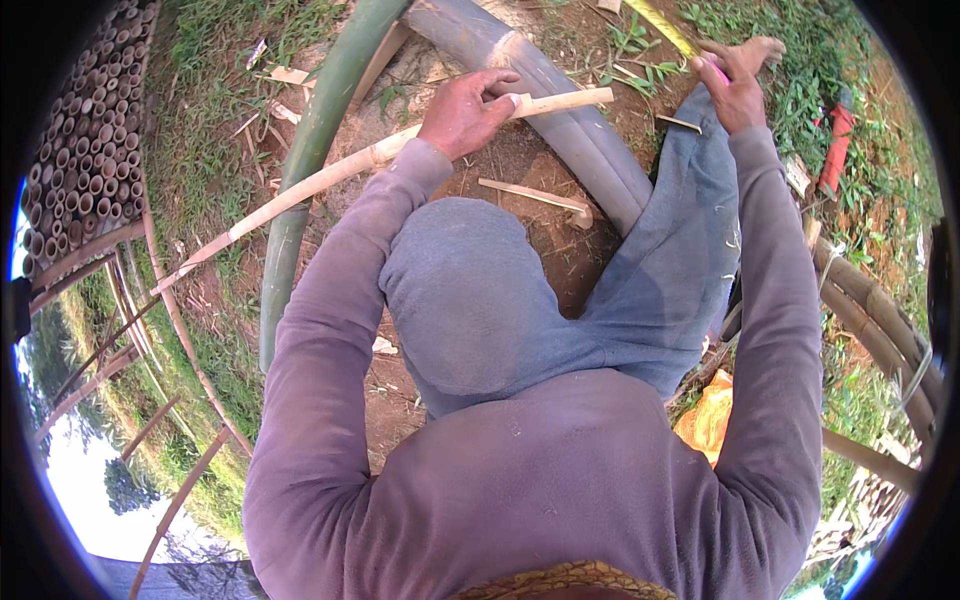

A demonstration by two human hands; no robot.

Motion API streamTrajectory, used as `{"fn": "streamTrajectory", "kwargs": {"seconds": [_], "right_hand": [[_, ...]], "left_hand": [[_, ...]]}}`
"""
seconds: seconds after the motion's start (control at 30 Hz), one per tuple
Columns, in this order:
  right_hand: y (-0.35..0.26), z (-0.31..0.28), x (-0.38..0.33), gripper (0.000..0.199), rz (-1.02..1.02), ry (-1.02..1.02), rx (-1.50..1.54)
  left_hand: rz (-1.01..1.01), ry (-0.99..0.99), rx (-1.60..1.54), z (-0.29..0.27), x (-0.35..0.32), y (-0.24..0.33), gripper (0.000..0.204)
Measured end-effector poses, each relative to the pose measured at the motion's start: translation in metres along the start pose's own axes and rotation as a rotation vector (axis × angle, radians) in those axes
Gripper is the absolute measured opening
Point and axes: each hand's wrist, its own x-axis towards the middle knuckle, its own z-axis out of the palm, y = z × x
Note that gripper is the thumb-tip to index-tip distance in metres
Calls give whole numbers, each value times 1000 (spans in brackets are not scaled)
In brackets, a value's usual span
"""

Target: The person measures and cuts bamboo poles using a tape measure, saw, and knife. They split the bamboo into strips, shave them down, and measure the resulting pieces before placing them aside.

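Observation:
My left hand [468, 112] is closed on a long pale bamboo strip [290, 200], with the thumb lying along it. The strip slants from the far right end above a grey bamboo pole down to the left. Out to the right, my right hand [738, 98] grips a long narrow yellow strip [662, 24] with a bit of pink by the fingers; its exact kind is unclear. That hand is beside my bare foot [763, 52]. Beneath the pale strip lie a thick grey bamboo pole [570, 125] and a green bamboo pole [325, 110].
A short split piece [535, 194] lies on the soil between my legs. Stacked cut bamboo tubes [85, 150] fill the upper left. On the right are a red object [836, 150], tied bamboo poles [875, 320] and an orange bag [706, 418]. A thin pole fence [180, 320] runs left.

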Motion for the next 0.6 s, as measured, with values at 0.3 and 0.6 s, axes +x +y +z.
{"fn": "streamTrajectory", "kwargs": {"seconds": [0.3, 0.6], "right_hand": [[-42, -22, -86, 42, 462, 160, 671], [-100, 29, -212, 48, 779, -287, 956]], "left_hand": [[-11, 511, -178, -37, -54, -25, 35], [-823, 1344, -726, -17, -134, -124, 38]]}}
